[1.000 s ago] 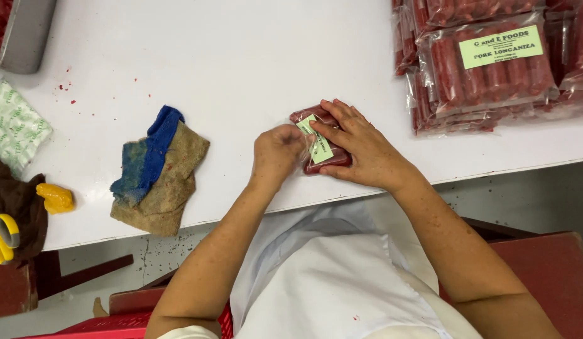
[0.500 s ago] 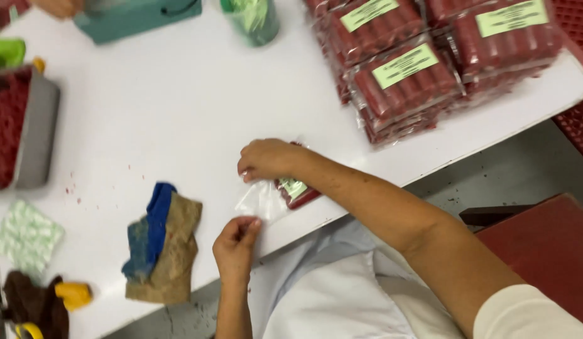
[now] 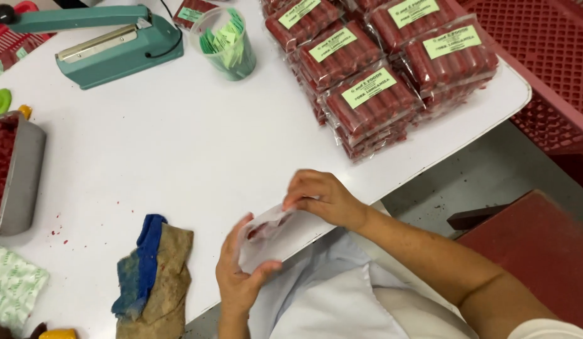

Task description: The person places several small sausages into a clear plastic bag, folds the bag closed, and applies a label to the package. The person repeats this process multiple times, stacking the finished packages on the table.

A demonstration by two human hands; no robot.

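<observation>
I pinch the clear plastic bag (image 3: 269, 237) between my left hand (image 3: 238, 276) and right hand (image 3: 320, 198), stretched flat right of the rag (image 3: 154, 276).

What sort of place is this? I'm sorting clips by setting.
Probably a small food-packing workroom. Stacks of sealed sausage packs fill the white table, beside a teal heat sealer and a cup of labels; both hands hold a clear bag.
</observation>
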